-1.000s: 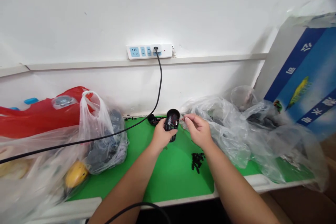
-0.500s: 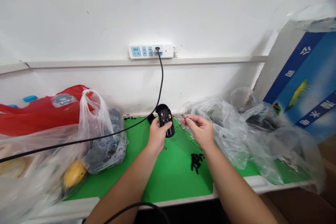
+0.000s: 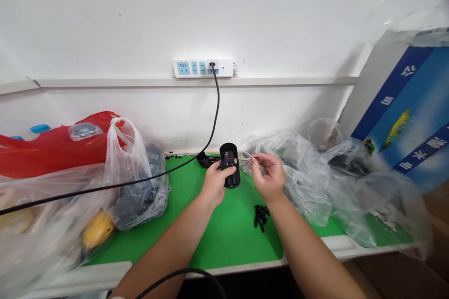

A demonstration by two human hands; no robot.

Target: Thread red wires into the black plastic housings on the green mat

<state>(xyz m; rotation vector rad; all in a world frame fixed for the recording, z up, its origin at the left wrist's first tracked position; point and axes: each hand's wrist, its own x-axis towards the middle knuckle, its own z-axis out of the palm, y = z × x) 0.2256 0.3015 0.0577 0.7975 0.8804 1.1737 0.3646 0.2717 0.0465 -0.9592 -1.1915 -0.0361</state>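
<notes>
As wires (image 3: pixel 245 161) exit black casing (image 3: pixel 230 152), left hand (image 3: pixel 214 183) gripping it, right hand (image 3: pixel 269 178) pinching them

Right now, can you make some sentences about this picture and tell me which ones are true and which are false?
The left hand holds a black cylindrical case. True.

The right hand holds a screwdriver. False: it pinches thin wires that run from the case.

The black cable is plugged into the power strip on the wall. True.

The small black pieces are inside a bowl. False: they lie in a little heap on the green mat.
</notes>
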